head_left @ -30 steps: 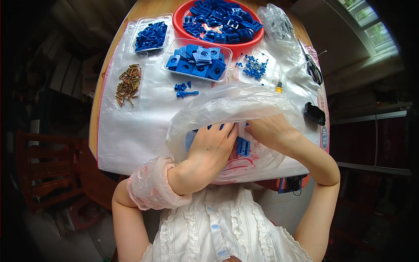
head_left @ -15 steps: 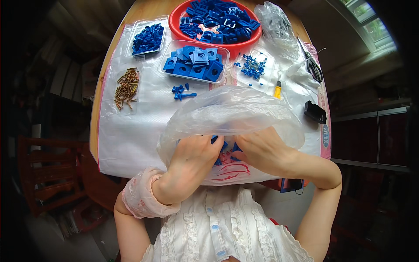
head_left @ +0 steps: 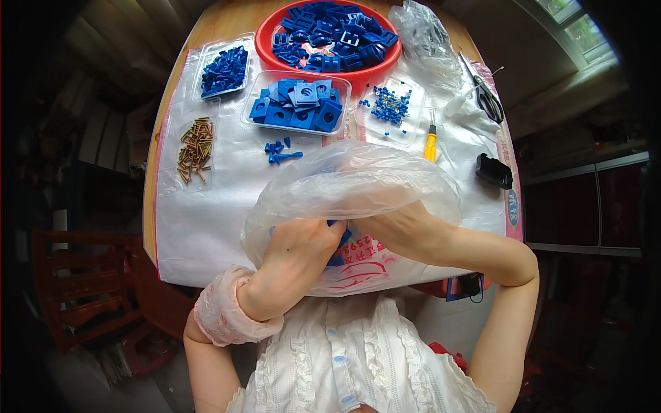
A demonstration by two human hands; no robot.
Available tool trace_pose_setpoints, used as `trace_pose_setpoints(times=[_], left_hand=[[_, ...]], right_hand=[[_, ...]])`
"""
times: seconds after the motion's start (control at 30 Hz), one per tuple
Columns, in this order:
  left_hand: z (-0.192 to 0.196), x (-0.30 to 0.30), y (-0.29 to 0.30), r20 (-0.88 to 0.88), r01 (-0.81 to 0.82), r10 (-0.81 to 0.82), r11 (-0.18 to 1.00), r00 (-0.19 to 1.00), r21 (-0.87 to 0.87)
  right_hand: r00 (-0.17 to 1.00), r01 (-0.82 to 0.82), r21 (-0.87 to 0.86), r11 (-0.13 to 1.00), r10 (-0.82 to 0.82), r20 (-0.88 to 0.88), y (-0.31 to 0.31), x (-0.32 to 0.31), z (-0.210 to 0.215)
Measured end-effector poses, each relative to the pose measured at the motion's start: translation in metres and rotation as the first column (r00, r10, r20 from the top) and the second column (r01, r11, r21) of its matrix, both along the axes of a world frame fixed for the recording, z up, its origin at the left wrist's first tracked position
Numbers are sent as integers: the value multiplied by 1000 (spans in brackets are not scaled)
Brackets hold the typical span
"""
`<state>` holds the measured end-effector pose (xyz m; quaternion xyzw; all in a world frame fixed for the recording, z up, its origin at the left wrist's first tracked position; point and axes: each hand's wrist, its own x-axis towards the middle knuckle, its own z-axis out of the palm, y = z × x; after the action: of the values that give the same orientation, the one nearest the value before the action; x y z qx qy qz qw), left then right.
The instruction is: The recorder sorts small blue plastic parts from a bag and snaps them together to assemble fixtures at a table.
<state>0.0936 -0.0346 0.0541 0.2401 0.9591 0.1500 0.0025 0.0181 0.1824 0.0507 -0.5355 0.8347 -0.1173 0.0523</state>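
At the plastic bag [head_left: 330,172], my left hand [head_left: 301,243] and right hand [head_left: 399,226] are sitting beside blue pieces [head_left: 335,260]; cannot tell either grip.

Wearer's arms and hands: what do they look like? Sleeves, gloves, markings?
No glove shows on the left hand or right hand; fingers are partly hidden. A bunched, pale pink cuff with a faint floral pattern rings the left forearm near the elbow. The right forearm is bare. White top: short sleeves, ruffles, pale blue buttons.
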Motion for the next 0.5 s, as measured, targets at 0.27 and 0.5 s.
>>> trace_pose_setpoints(times=[0.27,0.5], left_hand=[[3,1,-7,-1,16,-16,998,1000,56],[5,3,-8,40,39,-41,998,998,50]], right_hand=[[967,73,-52,996,-58,247,-4,-9,14],[729,228,153,961,-273,628,-25,-22,36]])
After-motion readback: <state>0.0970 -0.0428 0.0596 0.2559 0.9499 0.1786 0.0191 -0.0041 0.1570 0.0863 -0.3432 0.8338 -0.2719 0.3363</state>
